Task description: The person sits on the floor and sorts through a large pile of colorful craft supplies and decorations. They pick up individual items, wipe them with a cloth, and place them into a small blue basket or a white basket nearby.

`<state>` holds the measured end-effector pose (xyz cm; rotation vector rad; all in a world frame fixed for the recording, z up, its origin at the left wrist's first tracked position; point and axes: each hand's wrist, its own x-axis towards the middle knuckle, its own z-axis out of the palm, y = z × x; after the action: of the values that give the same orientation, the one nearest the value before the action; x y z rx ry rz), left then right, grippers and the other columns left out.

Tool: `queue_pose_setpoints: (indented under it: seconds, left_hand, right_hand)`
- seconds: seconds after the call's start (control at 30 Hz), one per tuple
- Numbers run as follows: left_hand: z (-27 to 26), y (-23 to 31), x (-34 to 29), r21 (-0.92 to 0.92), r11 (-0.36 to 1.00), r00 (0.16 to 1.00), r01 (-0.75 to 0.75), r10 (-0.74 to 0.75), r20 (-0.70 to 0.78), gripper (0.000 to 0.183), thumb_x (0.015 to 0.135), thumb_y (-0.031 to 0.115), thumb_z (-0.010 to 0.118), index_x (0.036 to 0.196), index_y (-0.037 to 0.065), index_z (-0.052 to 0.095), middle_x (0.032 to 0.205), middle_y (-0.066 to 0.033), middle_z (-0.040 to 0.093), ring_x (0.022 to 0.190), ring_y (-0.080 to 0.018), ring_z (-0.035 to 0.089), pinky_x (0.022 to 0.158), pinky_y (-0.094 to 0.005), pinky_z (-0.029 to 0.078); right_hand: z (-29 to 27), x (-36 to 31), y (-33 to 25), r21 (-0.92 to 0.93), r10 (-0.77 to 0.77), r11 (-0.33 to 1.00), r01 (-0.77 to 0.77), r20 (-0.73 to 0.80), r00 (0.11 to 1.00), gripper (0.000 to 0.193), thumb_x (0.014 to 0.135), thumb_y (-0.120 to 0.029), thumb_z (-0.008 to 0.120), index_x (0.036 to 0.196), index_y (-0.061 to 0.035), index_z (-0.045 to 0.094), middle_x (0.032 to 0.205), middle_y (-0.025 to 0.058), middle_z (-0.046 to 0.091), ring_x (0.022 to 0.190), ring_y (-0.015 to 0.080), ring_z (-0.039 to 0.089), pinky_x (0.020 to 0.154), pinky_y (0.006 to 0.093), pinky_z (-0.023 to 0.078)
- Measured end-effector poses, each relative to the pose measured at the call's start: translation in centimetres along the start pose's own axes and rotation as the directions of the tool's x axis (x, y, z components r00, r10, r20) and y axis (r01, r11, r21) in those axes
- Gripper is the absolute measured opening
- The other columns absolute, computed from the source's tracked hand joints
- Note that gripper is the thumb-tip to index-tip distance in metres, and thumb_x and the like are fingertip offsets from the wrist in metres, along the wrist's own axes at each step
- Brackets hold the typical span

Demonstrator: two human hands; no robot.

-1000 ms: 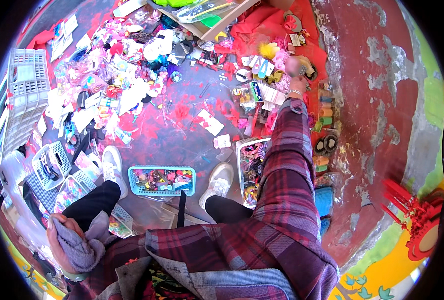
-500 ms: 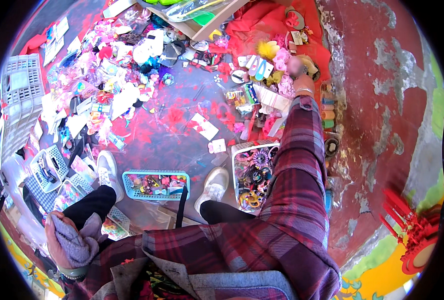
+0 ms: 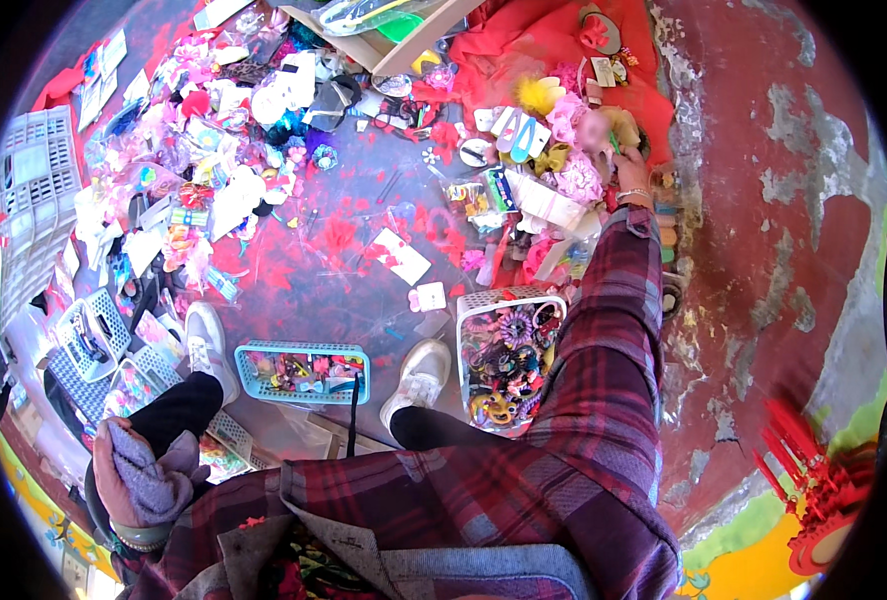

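At the lower left, my left hand (image 3: 114, 488) is closed around a crumpled grey cloth (image 3: 159, 478). My right arm stretches far forward to the upper right. There my right hand (image 3: 632, 175) reaches into a heap of hair ornaments, its fingers bent near a small green piece (image 3: 614, 141) too small to name. A blurred, pale round thing (image 3: 594, 130) lies just left of those fingers. Beside it are pink ruffled flowers (image 3: 579, 178), a yellow feathery ornament (image 3: 539, 95) and a card with light blue clips (image 3: 521, 135).
A light blue basket (image 3: 244, 374) of small accessories and a white basket (image 3: 462, 345) of hair ties stand by my shoes. Packaged trinkets (image 3: 179, 170) are heaped at the left, beside a white crate (image 3: 39, 185). A box (image 3: 409, 58) stands at the top.
My right hand has shifted slightly right and nearer, and a green piece now shows by its fingers. The left hand keeps the cloth; the whole view has shifted a little.
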<state>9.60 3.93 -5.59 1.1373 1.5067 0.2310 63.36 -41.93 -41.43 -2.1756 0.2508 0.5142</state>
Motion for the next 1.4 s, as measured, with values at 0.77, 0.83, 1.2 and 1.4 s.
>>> queue_pose_setpoints:
  seconds: [0.77, 0.83, 1.2, 1.4]
  left_hand:
    - [-0.4, 0.7, -1.2, -0.118, 0.989, 0.993, 0.084, -0.073, 0.095, 0.025, 0.090, 0.028, 0.032, 0.087, 0.006, 0.045, 0.060, -0.0028, 0.048, 0.044, -0.0136, 0.046, 0.040, -0.0267, 0.041]
    - [-0.4, 0.6, -1.7, -0.127, 0.991, 0.990, 0.043, -0.025, 0.136, 0.025, 0.090, 0.027, 0.032, 0.088, 0.005, 0.044, 0.058, -0.0034, 0.048, 0.043, -0.0121, 0.044, 0.039, -0.0231, 0.039]
    - [-5.2, 0.2, -3.9, -0.252, 0.966, 0.931, 0.064, 0.033, 0.363, 0.028, 0.087, 0.026, 0.036, 0.089, 0.000, 0.044, 0.064, -0.0060, 0.048, 0.054, -0.0099, 0.045, 0.048, -0.0187, 0.034]
    - [-9.7, -2.0, -4.7, -0.146, 0.980, 0.894, -0.136, 0.185, 0.408, 0.024, 0.083, 0.012, 0.042, 0.103, -0.001, 0.042, 0.083, -0.0131, 0.050, 0.065, -0.0133, 0.049, 0.055, -0.0198, 0.039]
  right_hand:
    - [0.0, -6.1, -2.6, -0.742, -0.234, 0.651, -0.160, -0.397, 0.887, 0.034, 0.068, -0.031, 0.058, 0.090, -0.0056, 0.058, 0.082, 0.0140, 0.059, 0.071, 0.0291, 0.057, 0.062, 0.0381, 0.045]
    - [-0.5, -7.9, -3.6, -0.756, -0.225, 0.622, -0.205, -0.423, 0.878, 0.034, 0.068, -0.032, 0.058, 0.090, -0.0055, 0.059, 0.083, 0.0146, 0.060, 0.073, 0.0297, 0.058, 0.063, 0.0386, 0.045]
    - [-6.7, -10.1, -1.1, -0.768, -0.318, 0.623, -0.146, -0.419, 0.851, 0.038, 0.070, -0.037, 0.056, 0.087, -0.0038, 0.060, 0.087, 0.0193, 0.058, 0.083, 0.0344, 0.056, 0.072, 0.0420, 0.044]
    - [-8.1, -15.7, -4.0, -0.971, -0.233, 0.178, 0.162, 0.118, 0.965, 0.029, 0.073, -0.029, 0.053, 0.087, -0.0041, 0.059, 0.088, 0.0200, 0.057, 0.078, 0.0320, 0.056, 0.068, 0.0397, 0.044]
